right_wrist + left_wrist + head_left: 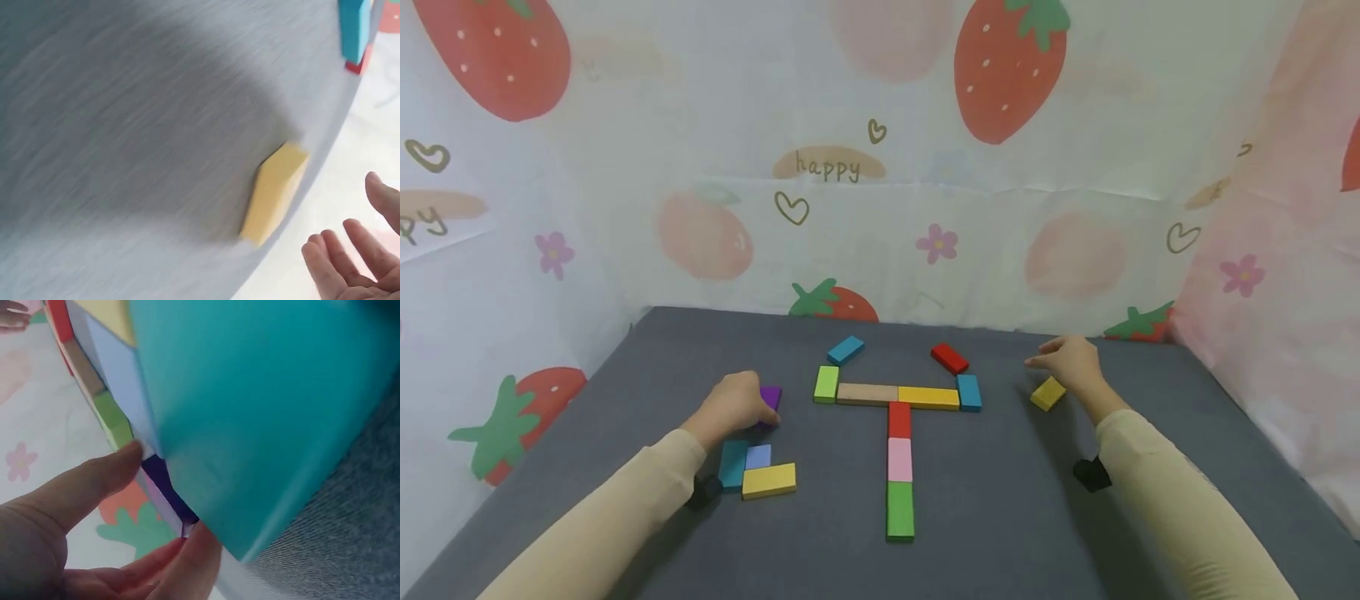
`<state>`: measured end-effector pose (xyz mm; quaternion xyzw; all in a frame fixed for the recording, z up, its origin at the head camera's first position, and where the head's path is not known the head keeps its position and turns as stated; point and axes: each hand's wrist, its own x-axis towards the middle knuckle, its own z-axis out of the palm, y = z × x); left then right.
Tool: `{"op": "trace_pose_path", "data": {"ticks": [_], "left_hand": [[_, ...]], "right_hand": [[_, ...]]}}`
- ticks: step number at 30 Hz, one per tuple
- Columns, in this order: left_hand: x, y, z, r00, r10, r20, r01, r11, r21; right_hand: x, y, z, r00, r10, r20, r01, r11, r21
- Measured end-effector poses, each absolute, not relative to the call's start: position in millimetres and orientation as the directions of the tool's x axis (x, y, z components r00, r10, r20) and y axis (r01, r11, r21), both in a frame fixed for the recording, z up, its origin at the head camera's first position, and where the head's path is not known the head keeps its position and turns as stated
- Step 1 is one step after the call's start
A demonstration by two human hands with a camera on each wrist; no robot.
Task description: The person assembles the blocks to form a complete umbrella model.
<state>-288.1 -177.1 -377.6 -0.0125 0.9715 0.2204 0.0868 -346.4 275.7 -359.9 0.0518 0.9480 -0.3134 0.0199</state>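
Observation:
My left hand point(733, 406) pinches a purple block point(770, 397) on the left of the dark table. In the left wrist view, thumb and fingers lie on either side of this purple block point(167, 487), partly behind a large teal block point(250, 425). Just nearer than that hand lie the teal block point(732, 465), a light blue block point(758, 457) and a yellow block point(769, 481). On the right, my right hand point(1073, 367) hovers with relaxed fingers, holding nothing, above and beside another yellow block point(1048, 393).
Mid-table, a tan block point(867, 394) and a long yellow block point(928, 398) form a row, with a lime block point(826, 384) and a blue block point(969, 392) at its ends. Red, pink and green blocks point(900, 510) run toward me. Behind lie a blue block point(846, 350) and red block point(950, 358).

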Motion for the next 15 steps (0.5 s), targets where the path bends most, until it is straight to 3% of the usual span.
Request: {"op": "trace_pose_path", "data": {"ticks": [10, 15], "left_hand": [[-296, -187, -378, -0.988, 0.027, -0.15, -0.046, 0.884, 0.465], [-307, -194, -375, -0.991, 0.031, -0.127, -0.036, 0.872, 0.489]], "right_hand": [[-333, 312, -363, -0.964, 0.163, -0.211, 0.247, 0.844, -0.476], [-336, 316, -367, -0.943, 0.183, -0.278, 0.312, 0.774, -0.551]]}}
